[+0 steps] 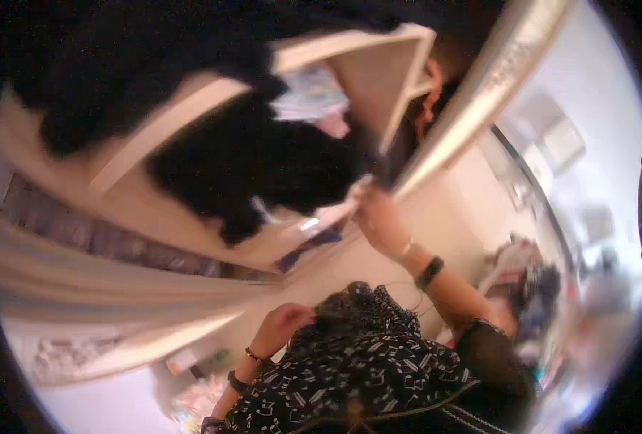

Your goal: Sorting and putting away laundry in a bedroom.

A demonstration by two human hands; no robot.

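My right hand reaches up to the front edge of an open wooden cabinet. Its fingers are drawn together at a dark, blurred spot there; what they grip is too smeared to make out. Behind them a large black mass, perhaps dark clothing, fills much of the cabinet. A pale bundle with a pink part sits on top of it. Lower down, my left hand hovers in front of my black patterned garment, fingers loosely extended and seemingly holding nothing.
A long pale wooden panel slants along the cabinet's right side. Grey-purple patterned items line a lower shelf at left. Piled cloth lies at right, beside a white wall. Another pinkish heap shows at lower left.
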